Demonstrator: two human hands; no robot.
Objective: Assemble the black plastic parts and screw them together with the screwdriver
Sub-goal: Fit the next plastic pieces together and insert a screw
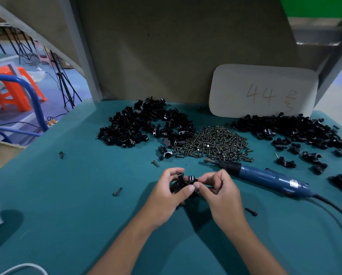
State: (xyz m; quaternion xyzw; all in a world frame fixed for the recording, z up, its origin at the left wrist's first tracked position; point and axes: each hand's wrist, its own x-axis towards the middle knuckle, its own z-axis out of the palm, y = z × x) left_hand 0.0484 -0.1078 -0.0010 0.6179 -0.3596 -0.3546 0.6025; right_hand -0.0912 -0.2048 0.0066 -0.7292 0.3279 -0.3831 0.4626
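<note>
Head view. Both hands meet low over the teal felt-covered table (pixel 71 195). Left hand (pixel 167 193) curls fingers and thumb round a small cluster of black plastic parts (pixel 183 183), held just above the cloth. Right hand (pixel 218 192) pinches the same cluster from the other side, thumb tip touching the left thumb.

Blue electric screwdriver (pixel 265 176) with black collar lies flat just right of the hands, bit pointing left, cord trailing off lower right.

Behind the hands: heap of small dark metal screws (pixel 213 141), flanked by a left pile of loose black plastic pieces (pixel 144 124) and a right pile of black plastic pieces (pixel 297 129).

White rounded card (pixel 263 90) marked "44" leans on the back wall. Stray screws dot the cloth.
</note>
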